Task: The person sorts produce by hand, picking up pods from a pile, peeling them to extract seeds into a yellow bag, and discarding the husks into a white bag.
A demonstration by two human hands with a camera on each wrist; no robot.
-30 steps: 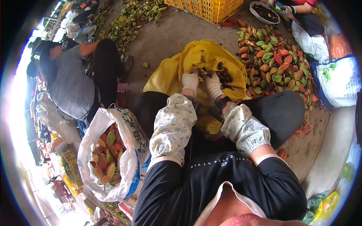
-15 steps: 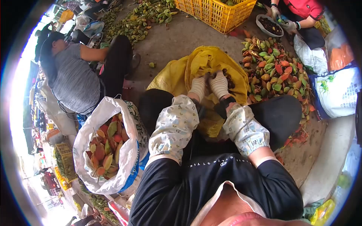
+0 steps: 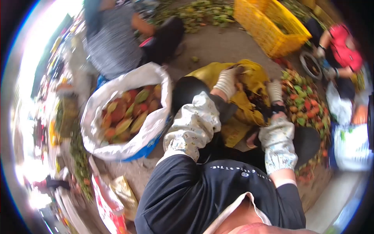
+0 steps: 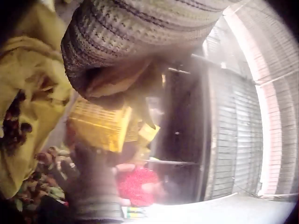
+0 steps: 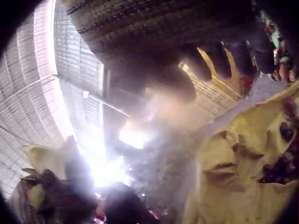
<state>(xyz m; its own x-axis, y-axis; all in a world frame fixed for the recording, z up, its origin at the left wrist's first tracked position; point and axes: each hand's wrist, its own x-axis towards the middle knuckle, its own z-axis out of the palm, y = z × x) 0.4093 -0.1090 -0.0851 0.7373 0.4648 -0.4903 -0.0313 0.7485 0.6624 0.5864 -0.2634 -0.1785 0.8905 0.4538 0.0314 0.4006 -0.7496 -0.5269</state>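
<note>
My left hand (image 3: 228,81), in a striped knit glove, is over the left side of a yellow woven sack (image 3: 208,74). It holds a pale, thin husk (image 4: 119,80) in its curled fingers; in the right wrist view pale pieces (image 5: 35,196) stick out of that hand. Dark brown seeds (image 3: 257,102) lie in the sack's mouth. At the sack's right rim is my right hand (image 3: 274,89), also gloved, beside the heap of red and green pods (image 3: 302,93). Its fingers (image 5: 218,60) point out, spread apart, with nothing between them in the right wrist view.
A white sack (image 3: 91,124) of pods stands at my left. Ahead are a yellow crate (image 3: 280,35) and a seated person in grey (image 3: 113,39). At far right, a person in red (image 3: 346,46) handles something beside a bowl (image 3: 311,64) of dark seeds.
My hands were together over the seeds and are now apart, the left toward the sack's left side, the right toward its right rim. The head view has swung left.
</note>
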